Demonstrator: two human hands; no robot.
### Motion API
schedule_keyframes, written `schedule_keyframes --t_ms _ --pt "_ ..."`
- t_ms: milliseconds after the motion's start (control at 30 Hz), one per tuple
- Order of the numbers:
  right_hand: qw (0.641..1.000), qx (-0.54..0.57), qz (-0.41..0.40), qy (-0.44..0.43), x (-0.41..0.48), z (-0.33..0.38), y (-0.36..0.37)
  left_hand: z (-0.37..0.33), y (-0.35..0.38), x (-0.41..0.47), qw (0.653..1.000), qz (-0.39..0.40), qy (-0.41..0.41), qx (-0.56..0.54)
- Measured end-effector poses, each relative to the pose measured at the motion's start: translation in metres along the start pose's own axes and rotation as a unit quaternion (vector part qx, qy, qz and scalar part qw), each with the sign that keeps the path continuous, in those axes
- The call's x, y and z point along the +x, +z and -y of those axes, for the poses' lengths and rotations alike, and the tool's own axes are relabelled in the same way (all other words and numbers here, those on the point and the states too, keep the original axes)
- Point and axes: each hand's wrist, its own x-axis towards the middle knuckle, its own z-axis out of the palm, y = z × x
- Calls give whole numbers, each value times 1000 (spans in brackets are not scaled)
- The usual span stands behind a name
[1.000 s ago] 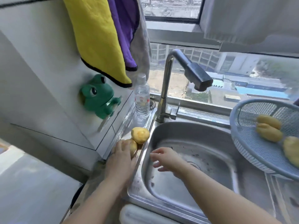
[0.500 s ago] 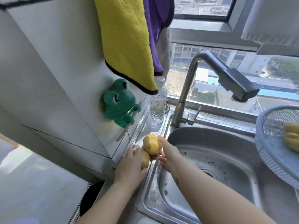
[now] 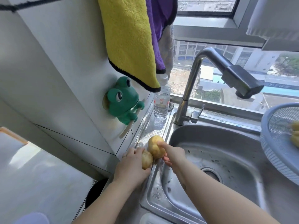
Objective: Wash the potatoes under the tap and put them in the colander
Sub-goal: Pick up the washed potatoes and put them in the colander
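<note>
1. Two potatoes on the go at the left edge of the sink (image 3: 226, 160), one per hand; they touch each other over the patterned metal ledge (image 3: 144, 125) between the basin and the tiled wall.
2. Left hand (image 3: 131, 166) has the smaller potato (image 3: 146, 160); fingers curled over its top, palm behind it, a full grasp; the potato sits low at the ledge.
3. Right hand (image 3: 174, 156) comes across the basin's corner and grasps the larger potato (image 3: 155, 147); thumb on top, fingers tucked underneath; this one lies just beyond the smaller, on the bottle's side; whether it rests on the ledge or is lifted, I cannot tell.
4. Tap (image 3: 194, 75) arches up from the back rim; its dark head hangs out over the basin, well to the right of both hands.
5. Colander (image 3: 275, 143), pale blue mesh, juts in at the right edge above the sink rim; washed potatoes (image 3: 295, 135) show inside it, cut off by the frame, so no count.
6. Clear water bottle (image 3: 161, 109) stands upright at the back of the ledge, beside the tap base; green frog holder (image 3: 123, 101) is stuck on the wall tile to its left; yellow cloth (image 3: 129, 38) and purple cloth (image 3: 157, 29) hang above, the yellow tip just beside the bottle cap.
</note>
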Motion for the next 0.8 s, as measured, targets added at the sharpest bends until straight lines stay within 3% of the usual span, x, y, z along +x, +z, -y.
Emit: schedule_keyframes --t_ms 167,233,333,400,433,467,500,533,567,600,633,800 --pt "990 127 62 24 -18 -4 -38 -20 -5 -7 997 39 9 -70" --pt "981 164 98 37 -25 -1 -61 -35 -8 -5 977 84 10 -197" --pt "974 182 125 43 -33 4 -106 -63 -11 -9 875 233 1 -425" --pt "975 178 128 43 -40 4 -140 -80 -6 -10 806 332 -9 -490" --pt "976 172 126 48 -42 1 -157 -90 -1 -11 795 360 -6 -487" --pt "982 143 115 49 -44 -3 -173 -100 5 -10 823 352 7 -445" --pt "995 53 79 28 -47 -8 -187 -111 12 -9 890 309 40 -333" --pt "994 -106 26 -5 -48 -17 -200 -123 18 -9 947 251 74 -186" --pt "956 -287 -41 -41 -48 -26 -210 -135 23 -11 973 185 120 -63" --pt "887 -444 -98 -82 -51 -33 -218 -145 26 -13 977 159 140 -19" --pt "856 -495 -121 -93 -53 -39 -226 -155 28 -14 975 164 146 -24" --pt "884 -443 -107 -106 -71 -38 -262 -202 26 -8 952 212 173 -140"
